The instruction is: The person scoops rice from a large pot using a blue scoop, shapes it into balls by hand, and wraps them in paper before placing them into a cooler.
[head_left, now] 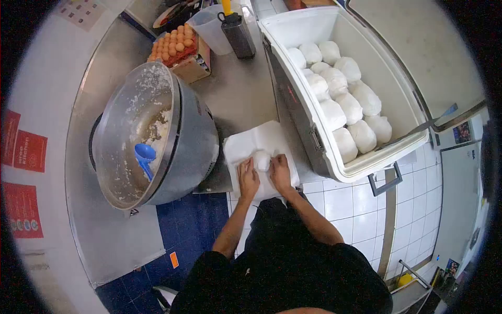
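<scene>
A white sheet of wrapping paper (pixel 244 141) lies on the steel counter in front of me, with a small rounded mound of white rice (pixel 261 160) at its middle. My left hand (pixel 248 179) is at the mound's left side, fingers curled on the paper. On the other side, my right hand (pixel 281 174) grips the paper with bent fingers close to the mound. To the left stands a big metal pot (pixel 196 152) with rice stuck to its wall and a blue scoop (pixel 145 153) inside. Fingertip contact with the mound is hard to make out.
At right, an open white cooler box (pixel 293 68) holds several white wrapped bundles (pixel 348 107). Behind the pot are a tray of eggs (pixel 172 46), a clear plastic jug (pixel 210 31) and a dark container (pixel 238 36). The counter's front edge lies near my body.
</scene>
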Tool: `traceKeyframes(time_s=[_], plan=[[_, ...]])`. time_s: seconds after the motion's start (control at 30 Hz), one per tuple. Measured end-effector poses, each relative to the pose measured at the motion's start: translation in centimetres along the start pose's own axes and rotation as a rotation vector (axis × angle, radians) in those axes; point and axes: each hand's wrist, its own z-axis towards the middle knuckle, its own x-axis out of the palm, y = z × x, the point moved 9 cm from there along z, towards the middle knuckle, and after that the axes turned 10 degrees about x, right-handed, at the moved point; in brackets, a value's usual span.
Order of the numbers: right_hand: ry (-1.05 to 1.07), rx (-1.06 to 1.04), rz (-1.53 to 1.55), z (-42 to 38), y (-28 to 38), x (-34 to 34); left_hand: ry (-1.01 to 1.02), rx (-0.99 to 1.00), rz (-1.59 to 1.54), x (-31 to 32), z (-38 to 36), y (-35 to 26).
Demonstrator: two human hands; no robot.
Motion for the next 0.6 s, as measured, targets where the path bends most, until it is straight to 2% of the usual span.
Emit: traceKeyframes(time_s=[0.1, 0.17, 0.27, 0.33, 0.37, 0.43, 0.47, 0.5, 0.57, 0.6], plan=[[-0.006, -0.063, 0.000, -1.7, 1.0, 0.1, 0.037, 0.024, 0.138, -1.1, -0.3, -2.2], [-0.016, -0.084, -0.002, -1.6, 1.4, 0.0, 0.059, 0.035, 0.082, -0.3, -0.6, -0.7], [0.017, -0.067, -0.141, -0.2, 3.0, 1.0, -0.045, -0.020, -0.080, -1.0, 0.6, 0.4], [0.002, 0.231, -0.057, 1.2, 0.2, 3.0, -0.041, -0.398, -0.505, 0.8, 0.4, 2.4], [0.002, 0.201, -0.063, 2.2, -0.3, 4.0, -0.071, -0.395, -0.511, 0.8, 1.0, 2.5], [0.202, 0.562, 0.503, 2.6, -2.5, 5.9, -0.168, -0.517, -0.766, 0.4, 1.7, 3.7], [0.199, 0.589, 0.691, 1.9, -2.6, 5.6, -0.242, -0.555, -1.090, 0.6, 1.8, 3.7], [0.174, 0.574, 0.679, 1.6, -1.2, 4.1, -0.237, -0.535, -1.115, -0.2, 2.4, 3.3], [0.180, 0.389, 0.876, 1.2, 3.0, 0.8, -0.197, -0.247, -0.779, -3.2, 4.6, 1.2], [0.132, 0.296, 0.909, 0.8, 5.6, -1.5, -0.207, -0.165, -0.870, -6.7, 5.2, -2.3]])
